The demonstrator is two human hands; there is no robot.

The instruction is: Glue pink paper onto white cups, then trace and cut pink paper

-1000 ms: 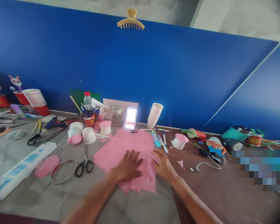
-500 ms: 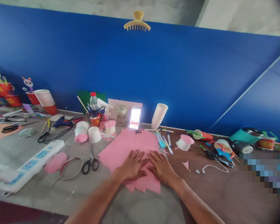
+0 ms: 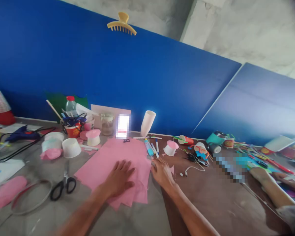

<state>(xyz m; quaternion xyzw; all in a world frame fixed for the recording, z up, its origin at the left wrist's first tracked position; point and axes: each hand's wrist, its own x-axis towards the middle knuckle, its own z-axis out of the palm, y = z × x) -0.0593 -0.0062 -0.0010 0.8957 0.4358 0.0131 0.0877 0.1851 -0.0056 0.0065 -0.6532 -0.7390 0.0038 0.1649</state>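
A stack of pink paper sheets (image 3: 103,167), fanned unevenly, lies in the middle of the table. My left hand (image 3: 120,178) rests flat on it with the fingers spread. At the sheets' right edge is my right hand (image 3: 163,172), fingers stretched forward and slightly bent, nothing visible in them. Just beyond its fingertips are several markers (image 3: 154,149). Black-handled scissors (image 3: 64,188) lie left of the paper. A small pair of scissors (image 3: 126,141) and a bright, blurred-out upright screen (image 3: 123,126) are at the paper's far end.
White cups (image 3: 71,147), some topped with pink paper, stand left and right. A leaning paper cylinder (image 3: 147,123) and a glass jar (image 3: 107,124) are by the blue partition (image 3: 127,72). At far right, another person's forearm (image 3: 270,185) reaches over colourful craft pieces. A white power strip (image 3: 5,172) lies left.
The view has swung to the right, bringing another person's arm into sight. My right hand has slid from the sheets' top to their right edge; my left stays flat on them.
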